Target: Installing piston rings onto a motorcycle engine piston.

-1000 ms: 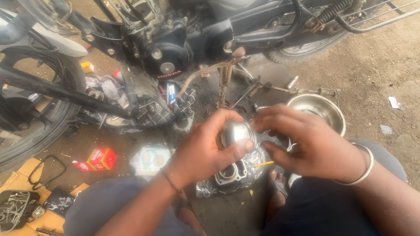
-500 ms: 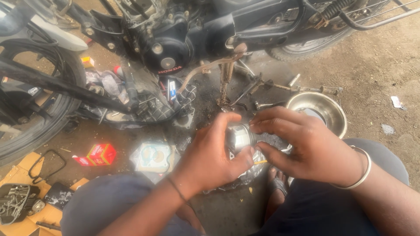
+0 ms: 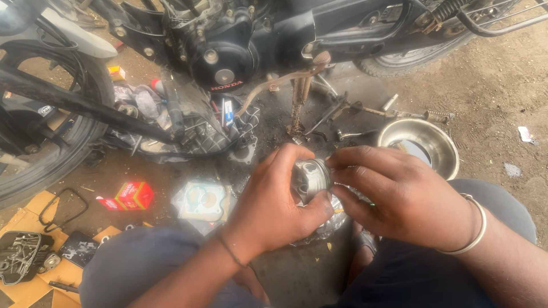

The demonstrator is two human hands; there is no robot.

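Fingers (image 3: 311,208) of left hand (image 3: 274,199) curled around small silvery metal piston (image 3: 311,178), thumb up over its top edge, palm cupping the near side. Fingers (image 3: 357,171) of right hand (image 3: 399,197) closed on the piston's far side, tips pressed at the grooved band. Piston held between both hands, above the lap, over crinkled clear plastic wrap (image 3: 334,219).

Handling, as judged: rigid cast metal, light for its bulk, smooth and likely oily, so prone to slip; skirt and ring grooves easily marked. Best hold around the skirt, thumb on the crown, away from the grooves.

Thin dark band on left wrist; silver metal bangle (image 3: 474,228) on right wrist.

Further out on the dirt floor (image 3: 502,85): round steel bowl (image 3: 419,142) to the right, loose rods and bolts beside it, pale gasket sheet in plastic (image 3: 202,199), small red cardboard box (image 3: 131,195) to the left. Black motorcycle engine (image 3: 222,51) beyond.
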